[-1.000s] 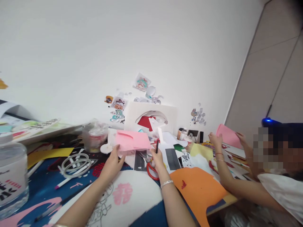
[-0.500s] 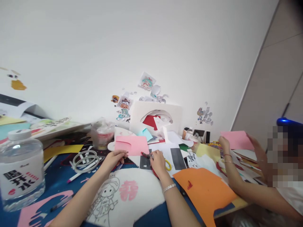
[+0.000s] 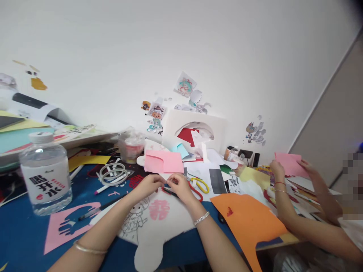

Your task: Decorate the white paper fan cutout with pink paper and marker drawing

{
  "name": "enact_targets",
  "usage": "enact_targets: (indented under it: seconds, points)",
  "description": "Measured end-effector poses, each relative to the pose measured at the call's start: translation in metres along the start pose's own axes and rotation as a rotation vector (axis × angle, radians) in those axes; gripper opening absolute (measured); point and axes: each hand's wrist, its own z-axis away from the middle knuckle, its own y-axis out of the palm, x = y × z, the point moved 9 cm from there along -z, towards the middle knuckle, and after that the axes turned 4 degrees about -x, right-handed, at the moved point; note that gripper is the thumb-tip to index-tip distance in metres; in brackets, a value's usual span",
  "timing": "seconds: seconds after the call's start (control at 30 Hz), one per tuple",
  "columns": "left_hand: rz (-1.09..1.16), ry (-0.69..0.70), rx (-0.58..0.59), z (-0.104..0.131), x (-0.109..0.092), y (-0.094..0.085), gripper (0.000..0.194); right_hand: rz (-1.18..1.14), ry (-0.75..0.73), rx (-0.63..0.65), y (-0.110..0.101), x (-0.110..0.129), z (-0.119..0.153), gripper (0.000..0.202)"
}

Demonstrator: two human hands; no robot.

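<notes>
Both my hands meet over the top of a white fan-shaped card, which bears a line-drawn figure and a pink patterned character. My left hand is closed, thumb and fingers pinched together; what it holds, if anything, is too small to make out. My right hand is closed too, its fingertips near the left ones. From under it sticks a thin red-and-black pen-like tool. A pink folded paper lies just beyond my fingers. Red-handled scissors and a yellow-handled pair lie right of my hand.
A large water bottle stands at left, near a pink cut-out sheet and a coiled white cable. An orange paper fan shape lies at right. Beyond it, a co-worker's hands hold pink paper.
My hands have come together, the right one moving left with the pen-like tool. The view has swung left. The co-worker still holds the pink paper.
</notes>
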Motion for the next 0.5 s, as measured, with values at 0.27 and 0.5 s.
enact_targets:
  seconds: [0.27, 0.5]
  points:
    - [-0.097, 0.033, -0.023, 0.002, -0.001, 0.0, 0.025, -0.074, -0.024, 0.05, 0.005, 0.002, 0.003, 0.008]
    - [-0.158, 0.059, -0.04, 0.01, -0.015, 0.0, 0.024, -0.057, 0.014, 0.035, 0.006, -0.003, 0.004, 0.004]
